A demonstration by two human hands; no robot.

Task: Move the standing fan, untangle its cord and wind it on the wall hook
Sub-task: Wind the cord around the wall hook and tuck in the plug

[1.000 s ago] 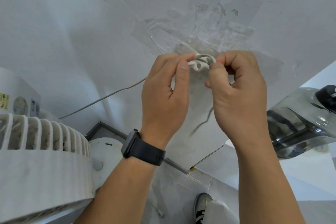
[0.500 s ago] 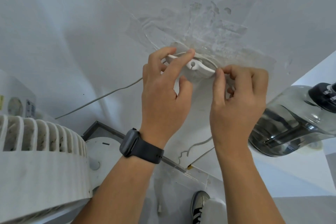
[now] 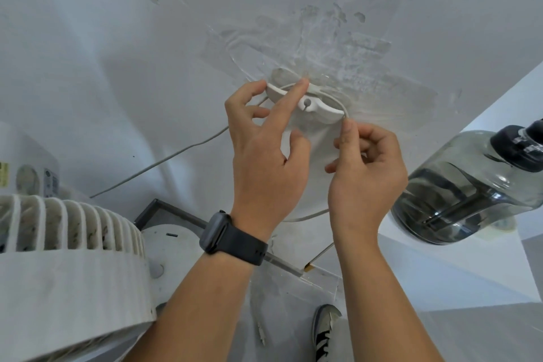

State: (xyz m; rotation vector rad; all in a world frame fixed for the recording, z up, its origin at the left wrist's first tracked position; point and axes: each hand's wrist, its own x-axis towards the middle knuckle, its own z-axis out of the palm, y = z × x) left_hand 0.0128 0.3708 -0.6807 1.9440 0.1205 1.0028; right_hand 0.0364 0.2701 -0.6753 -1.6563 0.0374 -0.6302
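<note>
The thin grey cord (image 3: 164, 161) runs up across the white wall (image 3: 117, 38) from beside the fan and loops over the top of the white wall hook (image 3: 316, 104), a flat curved bracket fixed to the wall by a single screw at its middle. From the hook's right end the cord bends downward and passes into the right hand (image 3: 367, 173), whose grip is clenched on it: thumb and forefinger pinch the cord just below that right end, the other fingers curled in behind. Below the hand a slack loop of cord shows between the two wrists.

The left hand (image 3: 264, 161) is at the hook's left part. Its forefinger lies straight along the top of the hook, pressing on the cord there, while the thumb is off to the left, near the hook's left end, and the remaining fingers are loosely bent; this grip is released, holding nothing. A dark watch (image 3: 232, 239) sits on the left wrist.

The standing fan (image 3: 64, 273), white with a ribbed grille, fills the lower left corner of the view, close to the wall. To the right, a large clear water bottle (image 3: 470, 188) with a dark cap lies against a white surface. On the floor (image 3: 293, 317) below, between the forearms, a shoe (image 3: 324, 329) is visible. The wall above the hook is scarred with patches of peeled paint.
</note>
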